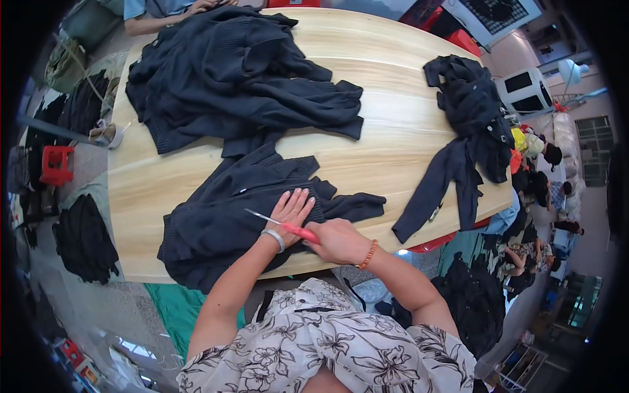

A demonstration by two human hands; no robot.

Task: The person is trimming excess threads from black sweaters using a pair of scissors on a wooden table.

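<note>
Dark knit sweater (216, 216) stretches left to right under the flat, nearer left hand (292, 211); the right hand (339, 242) clasps a red-handled tool (300, 232) pointing left.

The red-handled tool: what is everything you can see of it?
The red-handled tool is slim, with a thin, silvery, metal-looking shaft and a glossy, plastic-looking handle. The right hand grips it by the handle. It points left and slightly away from the wearer, over the back of the left hand and the dark knit garment. Its tip's exact shape is too small to tell.
</note>
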